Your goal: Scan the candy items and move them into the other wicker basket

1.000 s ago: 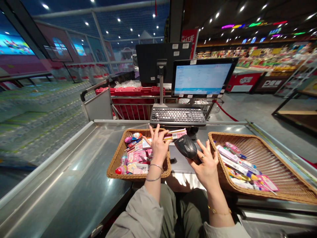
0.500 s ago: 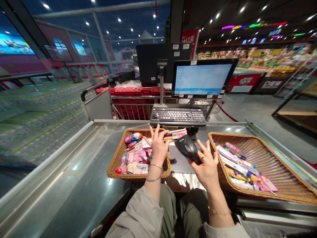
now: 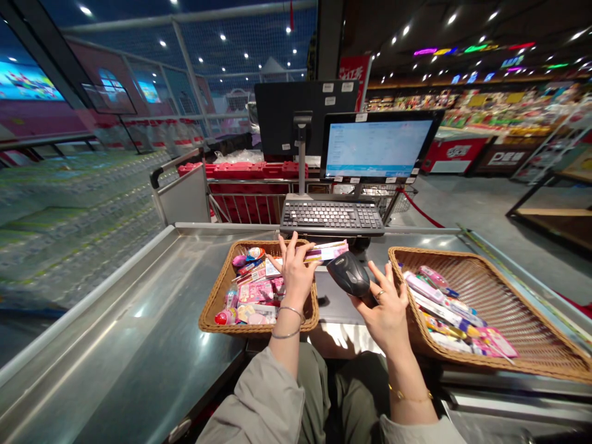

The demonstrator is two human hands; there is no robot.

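Your left hand: clamped on a slim pink box, free end jutting past the left wicker basket rim. Your right hand: wrapped on the black scanner, near the box, between 2 baskets; right wicker basket just beside.

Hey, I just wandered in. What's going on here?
Someone at a metal counter has both hands busy. The left hand holds a long pink package by the right side of the left wicker basket, which is full of small packaged goods. The right hand holds a black handheld scanner, its head close to the package. More goods lie in the right wicker basket. Beyond the hands are a keyboard and a lit screen.
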